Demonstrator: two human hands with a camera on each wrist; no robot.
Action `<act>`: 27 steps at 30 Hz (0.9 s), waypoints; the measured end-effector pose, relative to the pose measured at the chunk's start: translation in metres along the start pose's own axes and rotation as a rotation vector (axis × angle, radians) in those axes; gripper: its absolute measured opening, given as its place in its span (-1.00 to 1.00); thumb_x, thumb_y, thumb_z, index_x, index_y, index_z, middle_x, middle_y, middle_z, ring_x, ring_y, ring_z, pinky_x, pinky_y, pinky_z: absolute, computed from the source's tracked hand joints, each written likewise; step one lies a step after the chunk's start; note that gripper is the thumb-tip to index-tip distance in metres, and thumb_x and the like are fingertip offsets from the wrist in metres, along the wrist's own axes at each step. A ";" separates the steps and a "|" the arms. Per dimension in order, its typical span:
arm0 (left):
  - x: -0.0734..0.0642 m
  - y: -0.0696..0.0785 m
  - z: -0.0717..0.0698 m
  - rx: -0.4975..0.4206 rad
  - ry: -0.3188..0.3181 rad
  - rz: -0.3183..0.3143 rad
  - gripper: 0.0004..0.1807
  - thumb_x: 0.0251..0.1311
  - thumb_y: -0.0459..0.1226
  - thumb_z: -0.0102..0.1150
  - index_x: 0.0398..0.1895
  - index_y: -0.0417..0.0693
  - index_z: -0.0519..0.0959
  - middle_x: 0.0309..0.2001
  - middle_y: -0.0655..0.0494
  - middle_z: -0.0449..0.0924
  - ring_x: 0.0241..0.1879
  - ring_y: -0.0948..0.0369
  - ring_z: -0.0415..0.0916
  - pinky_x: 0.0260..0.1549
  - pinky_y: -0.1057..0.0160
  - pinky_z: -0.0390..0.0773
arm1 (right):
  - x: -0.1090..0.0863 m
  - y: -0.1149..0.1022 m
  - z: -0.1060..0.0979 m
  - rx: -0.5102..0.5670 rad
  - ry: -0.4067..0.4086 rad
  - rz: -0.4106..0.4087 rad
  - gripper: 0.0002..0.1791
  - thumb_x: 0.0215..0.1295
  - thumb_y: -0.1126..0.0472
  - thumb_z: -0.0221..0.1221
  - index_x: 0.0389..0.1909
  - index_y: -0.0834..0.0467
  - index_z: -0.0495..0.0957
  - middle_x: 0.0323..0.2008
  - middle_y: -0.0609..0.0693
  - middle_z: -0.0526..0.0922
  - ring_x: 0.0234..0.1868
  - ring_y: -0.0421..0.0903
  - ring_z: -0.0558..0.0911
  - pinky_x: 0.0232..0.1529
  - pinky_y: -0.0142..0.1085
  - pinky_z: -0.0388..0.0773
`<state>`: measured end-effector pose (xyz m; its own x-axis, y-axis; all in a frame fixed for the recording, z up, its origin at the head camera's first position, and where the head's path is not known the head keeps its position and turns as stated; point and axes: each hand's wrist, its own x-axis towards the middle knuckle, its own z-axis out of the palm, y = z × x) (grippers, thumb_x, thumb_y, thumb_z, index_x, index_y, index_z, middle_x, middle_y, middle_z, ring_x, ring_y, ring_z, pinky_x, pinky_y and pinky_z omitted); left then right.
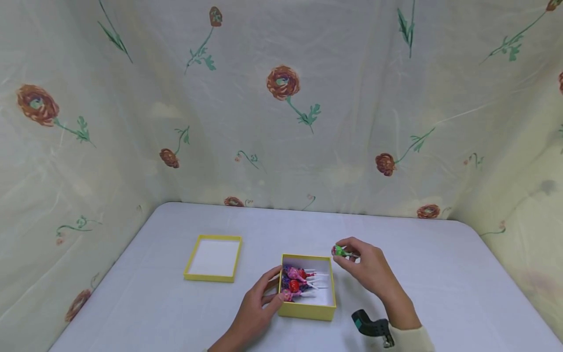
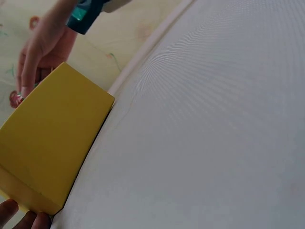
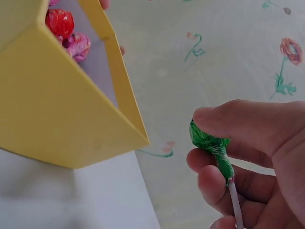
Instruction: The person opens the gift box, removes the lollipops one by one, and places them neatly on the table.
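An open yellow box (image 1: 308, 312) with a white inside stands on the table. Several wrapped lollipops, mostly red, pink and dark purple, lie in its left part with their white sticks toward the right. My left hand (image 1: 252, 313) holds the box by its left side, its thumb at the rim near the front corner. Just right of the box's far right corner, my right hand (image 1: 367, 266) pinches a lollipop (image 3: 209, 140) in a green wrapper between thumb and fingers, above the table. Its white stick points back toward the palm.
A shallow yellow box lid (image 1: 213, 257) lies with its white inside up, to the left of the box. A white cloth covers the table (image 1: 145, 293). Flower-patterned curtains (image 1: 334, 122) hang at the back and both sides. A black device (image 1: 371, 325) is by the right wrist.
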<state>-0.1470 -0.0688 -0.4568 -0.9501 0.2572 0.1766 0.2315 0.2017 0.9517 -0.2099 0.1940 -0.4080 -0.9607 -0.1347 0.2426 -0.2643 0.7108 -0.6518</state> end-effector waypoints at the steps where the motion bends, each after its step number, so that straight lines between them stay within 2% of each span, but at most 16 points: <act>1: 0.000 -0.001 0.000 0.000 0.001 0.002 -0.42 0.32 -0.34 0.06 0.40 -0.12 0.23 0.36 -0.17 0.26 0.29 -0.09 0.32 0.10 0.23 0.52 | 0.000 0.001 0.000 0.003 -0.002 0.002 -0.72 0.17 0.16 0.34 -0.09 0.08 0.62 -0.28 -0.07 0.68 -0.25 -0.11 0.58 -0.32 -0.27 0.57; 5: 0.001 -0.003 0.000 0.001 0.006 -0.014 -0.42 0.32 -0.34 0.06 0.41 -0.09 0.24 0.37 -0.12 0.26 0.29 -0.05 0.32 0.11 0.25 0.51 | 0.001 0.005 0.000 0.004 -0.008 0.001 -0.71 0.19 0.18 0.32 -0.06 0.11 0.61 -0.22 -0.05 0.68 -0.18 -0.07 0.61 -0.14 -0.09 0.63; 10: 0.001 -0.002 0.001 0.008 0.011 -0.029 -0.42 0.32 -0.33 0.06 0.41 -0.07 0.24 0.36 -0.09 0.27 0.29 -0.04 0.32 0.10 0.26 0.51 | 0.001 0.010 0.001 -0.017 -0.019 0.013 -0.69 0.19 0.20 0.32 -0.04 0.14 0.61 -0.22 -0.05 0.68 -0.14 -0.04 0.62 -0.03 0.05 0.59; 14: 0.002 -0.007 0.002 0.009 0.016 -0.027 -0.42 0.32 -0.34 0.06 0.41 -0.07 0.24 0.36 -0.09 0.27 0.29 -0.04 0.33 0.10 0.24 0.52 | 0.002 0.015 0.001 -0.025 -0.034 0.018 -0.70 0.19 0.20 0.32 -0.05 0.13 0.60 -0.22 -0.05 0.69 -0.12 0.00 0.63 -0.03 0.06 0.59; 22: 0.009 -0.038 0.005 0.039 0.015 -0.040 -0.40 0.33 -0.25 0.08 0.42 0.09 0.23 0.38 0.02 0.26 0.29 0.02 0.33 0.08 0.27 0.53 | 0.002 0.028 0.000 -0.023 -0.075 0.033 -0.71 0.17 0.24 0.33 -0.07 0.13 0.60 -0.22 -0.05 0.71 -0.12 0.02 0.65 -0.06 0.03 0.61; 25: 0.010 -0.040 0.005 0.033 0.013 -0.038 -0.40 0.33 -0.25 0.08 0.42 0.11 0.23 0.38 0.02 0.26 0.29 0.02 0.33 0.07 0.27 0.54 | 0.002 0.033 0.000 -0.039 -0.091 0.050 -0.72 0.15 0.25 0.34 -0.09 0.13 0.61 -0.22 -0.05 0.70 -0.12 0.02 0.65 -0.07 0.02 0.61; 27: 0.007 -0.032 0.004 0.024 0.013 -0.036 -0.40 0.33 -0.26 0.08 0.42 0.07 0.23 0.38 0.00 0.26 0.29 0.01 0.33 0.08 0.26 0.53 | 0.002 0.036 0.001 -0.053 -0.099 0.066 -0.72 0.15 0.25 0.34 -0.10 0.12 0.61 -0.22 -0.05 0.70 -0.12 0.02 0.65 -0.07 0.02 0.60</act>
<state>-0.1606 -0.0695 -0.4875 -0.9606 0.2367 0.1455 0.2016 0.2334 0.9513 -0.2212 0.2184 -0.4313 -0.9803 -0.1520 0.1262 -0.1976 0.7553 -0.6249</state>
